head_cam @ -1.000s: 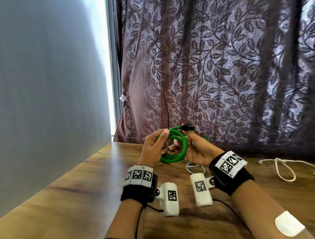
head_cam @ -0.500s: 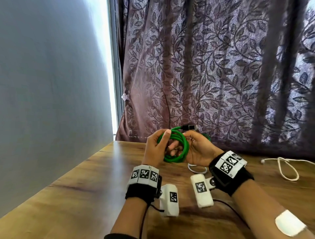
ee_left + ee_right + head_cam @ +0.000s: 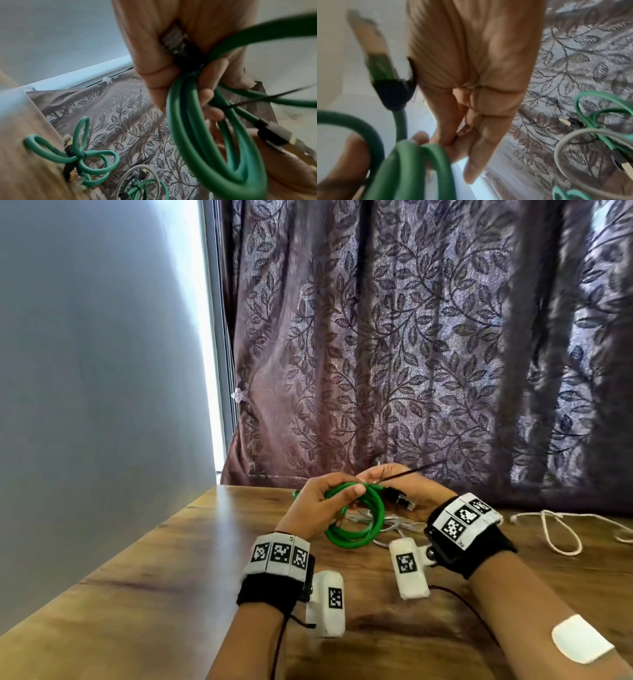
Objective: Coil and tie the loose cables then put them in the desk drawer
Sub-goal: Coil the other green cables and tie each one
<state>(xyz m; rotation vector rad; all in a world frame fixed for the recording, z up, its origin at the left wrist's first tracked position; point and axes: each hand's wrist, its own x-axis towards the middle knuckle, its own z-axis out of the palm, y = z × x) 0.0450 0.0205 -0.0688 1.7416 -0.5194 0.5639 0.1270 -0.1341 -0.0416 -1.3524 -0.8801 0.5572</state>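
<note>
Two hands (image 3: 346, 501) gripping green cable coil (image 3: 356, 529), black tie (image 3: 400, 472) pinched

Three green cable coils (image 3: 214, 142), two white cables (image 3: 561, 529), two hands (image 3: 318, 508)

Head view above; wrist views close.

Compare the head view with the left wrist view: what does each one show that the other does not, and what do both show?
Only the head view: the right hand pulling a thin black tie, and a white cable lying loose on the desk.

Only the left wrist view: a tied green bundle on the desk.

Both: the left hand gripping the green coil, whose connector hangs free.
</note>
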